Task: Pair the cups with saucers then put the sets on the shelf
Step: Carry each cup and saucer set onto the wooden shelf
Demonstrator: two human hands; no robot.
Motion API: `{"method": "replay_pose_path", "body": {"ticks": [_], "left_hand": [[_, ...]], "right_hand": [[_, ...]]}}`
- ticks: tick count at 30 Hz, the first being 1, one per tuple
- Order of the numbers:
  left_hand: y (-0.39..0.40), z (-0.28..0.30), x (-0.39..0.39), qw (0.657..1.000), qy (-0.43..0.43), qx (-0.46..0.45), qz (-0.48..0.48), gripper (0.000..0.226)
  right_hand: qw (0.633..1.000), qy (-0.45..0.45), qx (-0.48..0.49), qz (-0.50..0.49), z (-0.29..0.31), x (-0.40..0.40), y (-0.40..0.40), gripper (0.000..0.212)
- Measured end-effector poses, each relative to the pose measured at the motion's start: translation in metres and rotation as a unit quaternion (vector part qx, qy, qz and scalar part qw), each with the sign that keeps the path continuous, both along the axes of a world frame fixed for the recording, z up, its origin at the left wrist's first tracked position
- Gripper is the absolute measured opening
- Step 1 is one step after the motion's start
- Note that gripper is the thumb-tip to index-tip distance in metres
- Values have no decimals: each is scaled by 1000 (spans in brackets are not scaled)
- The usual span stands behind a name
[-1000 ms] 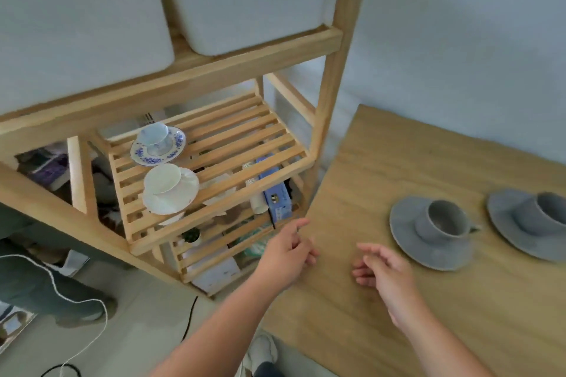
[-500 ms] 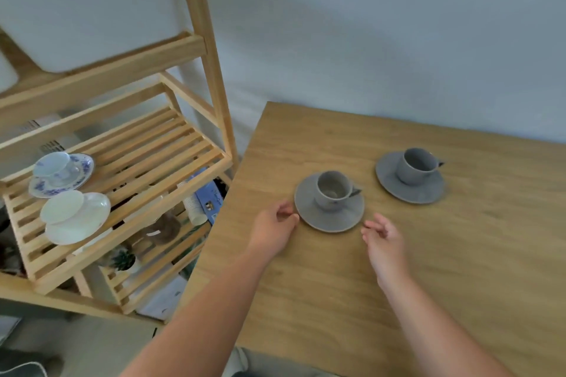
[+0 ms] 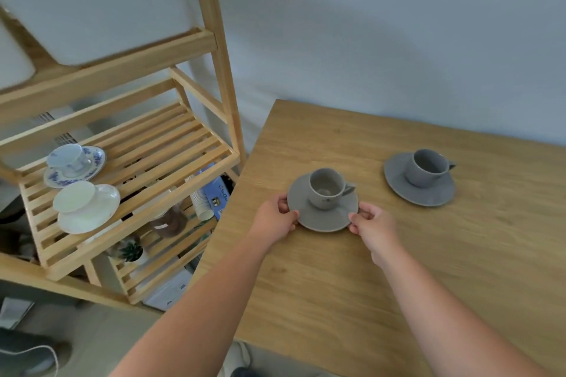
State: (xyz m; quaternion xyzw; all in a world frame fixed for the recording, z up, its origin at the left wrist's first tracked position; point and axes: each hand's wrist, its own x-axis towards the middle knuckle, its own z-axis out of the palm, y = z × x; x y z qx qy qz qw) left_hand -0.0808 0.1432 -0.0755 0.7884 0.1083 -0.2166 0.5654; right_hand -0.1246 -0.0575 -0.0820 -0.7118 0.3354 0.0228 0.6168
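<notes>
A grey cup [image 3: 326,187] stands on a grey saucer [image 3: 324,217] near the left end of the wooden table [image 3: 398,269]. My left hand [image 3: 275,219] pinches the saucer's left rim and my right hand [image 3: 372,225] pinches its right rim. A second grey cup [image 3: 427,167] sits on its own grey saucer [image 3: 428,194] farther right. On the slatted wooden shelf [image 3: 171,144] to the left rest a blue-patterned cup and saucer [image 3: 75,161] and a white cup and saucer [image 3: 87,205].
The shelf's upright post [image 3: 220,64] stands close to the table's left corner. Paper cups [image 3: 200,200], a blue box [image 3: 219,190] and a small plant [image 3: 131,251] fill the lower tiers. White bins sit on the tier above.
The view has swung right from the shelf toward the table. Both hands have moved forward and closed on the rims of the near grey saucer.
</notes>
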Motion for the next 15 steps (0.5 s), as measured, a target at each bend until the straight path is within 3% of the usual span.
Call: {"method": "replay_pose_path", "body": {"ticks": [13, 15], "left_hand": [[140, 7, 25, 988, -4, -22, 155, 35], [164, 7, 33, 985, -1, -23, 171, 43]], "right_hand": [[992, -32, 41, 112, -4, 80, 143, 32], [990, -35, 42, 128, 0, 95, 170, 31]]}}
